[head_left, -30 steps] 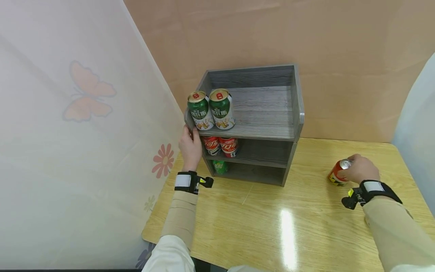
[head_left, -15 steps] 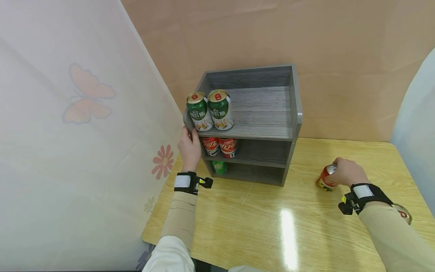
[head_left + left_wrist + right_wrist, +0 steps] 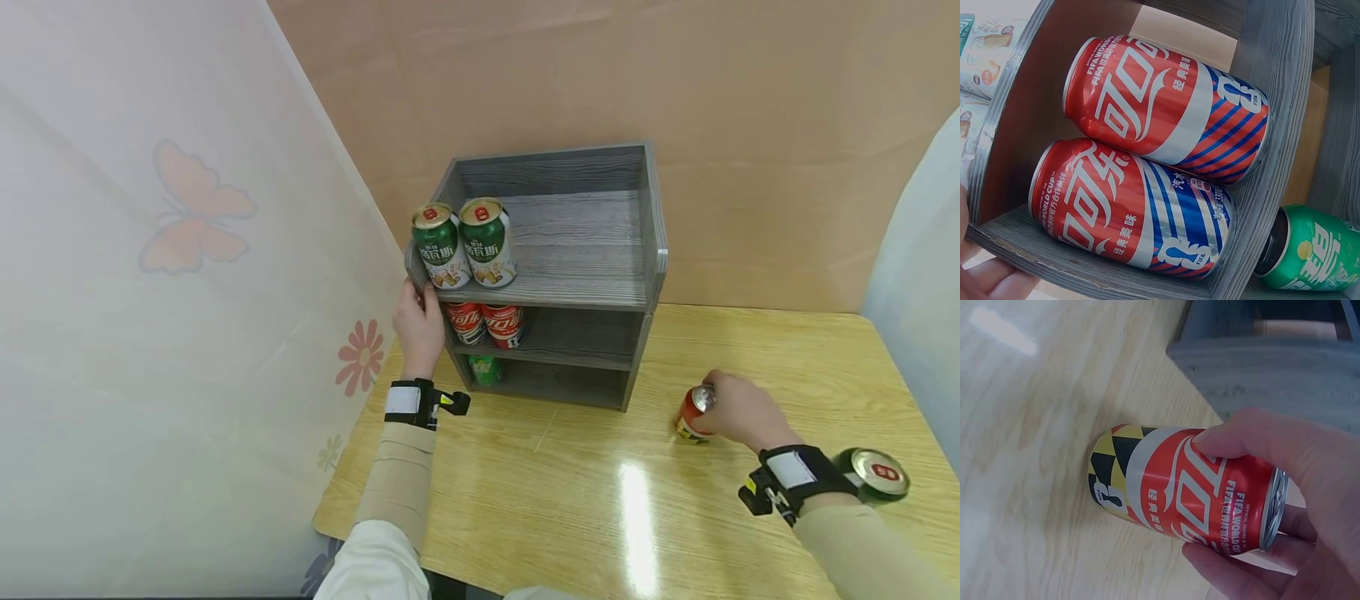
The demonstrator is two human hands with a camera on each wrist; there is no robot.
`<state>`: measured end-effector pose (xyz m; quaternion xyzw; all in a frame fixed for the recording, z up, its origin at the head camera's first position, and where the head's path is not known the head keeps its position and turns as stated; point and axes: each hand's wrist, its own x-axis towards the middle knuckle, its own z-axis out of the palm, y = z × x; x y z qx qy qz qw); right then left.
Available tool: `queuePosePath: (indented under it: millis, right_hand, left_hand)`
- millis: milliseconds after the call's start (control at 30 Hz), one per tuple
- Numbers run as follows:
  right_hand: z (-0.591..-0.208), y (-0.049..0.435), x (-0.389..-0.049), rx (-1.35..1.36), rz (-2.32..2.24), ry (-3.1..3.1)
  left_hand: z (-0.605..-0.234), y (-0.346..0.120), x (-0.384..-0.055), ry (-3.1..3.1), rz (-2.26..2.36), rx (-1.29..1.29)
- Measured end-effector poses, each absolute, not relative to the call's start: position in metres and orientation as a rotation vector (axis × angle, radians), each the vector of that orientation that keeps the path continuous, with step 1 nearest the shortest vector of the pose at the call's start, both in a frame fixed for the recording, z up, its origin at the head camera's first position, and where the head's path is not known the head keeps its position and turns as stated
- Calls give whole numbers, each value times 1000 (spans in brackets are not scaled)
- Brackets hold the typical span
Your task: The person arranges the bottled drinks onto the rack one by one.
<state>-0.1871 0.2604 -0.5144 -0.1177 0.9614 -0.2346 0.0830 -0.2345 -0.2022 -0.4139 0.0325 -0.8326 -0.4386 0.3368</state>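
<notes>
My right hand [image 3: 746, 411] grips a red cola can [image 3: 690, 421] around its upper part, thumb on one side and fingers on the other. In the right wrist view the can [image 3: 1172, 481] shows a yellow and black checked band near its base. My left hand [image 3: 418, 329] holds the left side panel of a grey wooden shelf [image 3: 592, 250], its thumb at the front edge. Two green and white cans [image 3: 486, 250] stand at the left of the top tier. Below them are two red cola cans [image 3: 1135, 94], and a green soda can [image 3: 1313, 250] stands on the lowest tier.
Behind my right wrist a green can [image 3: 879, 475] with a gold-rimmed lid stands on the wooden table [image 3: 570, 500]. A brown backdrop [image 3: 757, 167] rises behind the shelf, and a pale printed sheet [image 3: 225, 400] closes off the left side.
My right hand has carried the red can leftward and toward me across the table. The green can behind that wrist has come into view. My left hand stays at the shelf.
</notes>
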Motion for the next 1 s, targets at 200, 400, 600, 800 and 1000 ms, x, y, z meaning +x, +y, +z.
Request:
queuePosePath:
  millis: [200,400,600,800,1000]
  right_hand:
    - [-517,246,-174,-394,-739,2864]
    - [-520,236,-163,-458,-756,2892]
    - [-532,231,-154,-473,-836,2887]
    - [-543,227,-147,-456,-941,2898]
    - [-552,217,-140,-413,-1067,2884]
  left_hand:
    - [-415,-203,-233,-2170,-1124,81]
    - [-415,-203,-233,-2168,-1124,75]
    - [-414,-202,-234,-2179,-1135,81]
    - [-414,-202,-236,-2178,-1127,79]
    - [-416,-203,-236,-2175,-1115,89]
